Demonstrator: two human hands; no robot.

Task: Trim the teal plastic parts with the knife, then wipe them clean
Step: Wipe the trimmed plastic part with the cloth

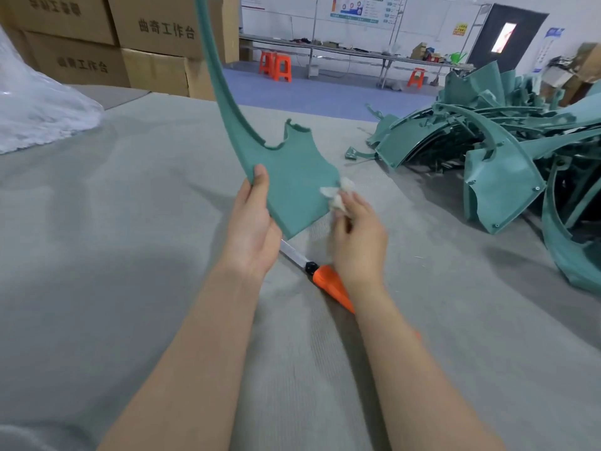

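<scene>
Head view — left hand (252,229) grips teal part (292,187) at lower edge; right hand (356,236) pinches white cloth (338,195) against it.

The teal part (292,187) runs off the top edge. The knife (328,281) is partly hidden under the right forearm (406,353). Wall posters (356,8) are too small to read.

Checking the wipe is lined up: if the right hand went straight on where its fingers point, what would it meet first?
The teal part held by the left hand: the right hand points up-left at its flat panel, white cloth seemingly touching the panel's edge; depth is unclear.
</scene>
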